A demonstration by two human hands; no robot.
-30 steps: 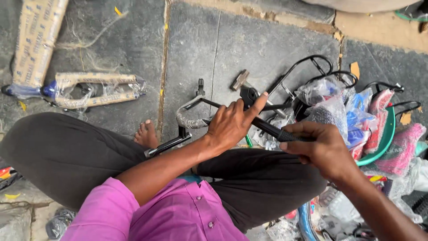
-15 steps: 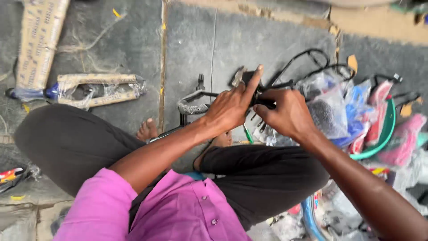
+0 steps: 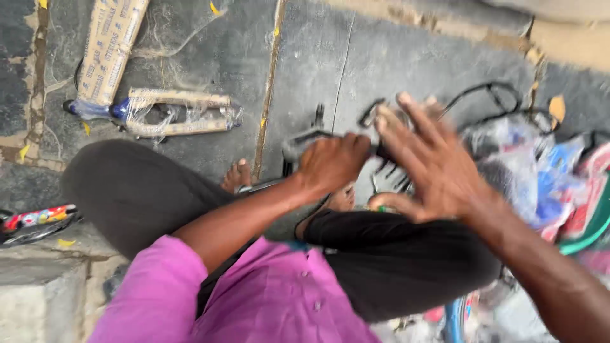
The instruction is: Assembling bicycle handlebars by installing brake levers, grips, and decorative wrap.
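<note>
Grey stone floor [image 3: 190, 57] under me, sitting cross-legged. My left hand [image 3: 333, 162] is fisted around a black metal part [image 3: 305, 141] at centre frame, just past my knee. My right hand [image 3: 432, 168] at 3 o'clock is spread wide, fingers [image 3: 413, 117] splayed, holding nothing, blurred. Cardboard-wrapped frame pieces [image 3: 171, 111] at 10 o'clock. Bagged parts [image 3: 534, 171] at 3 o'clock.
</note>
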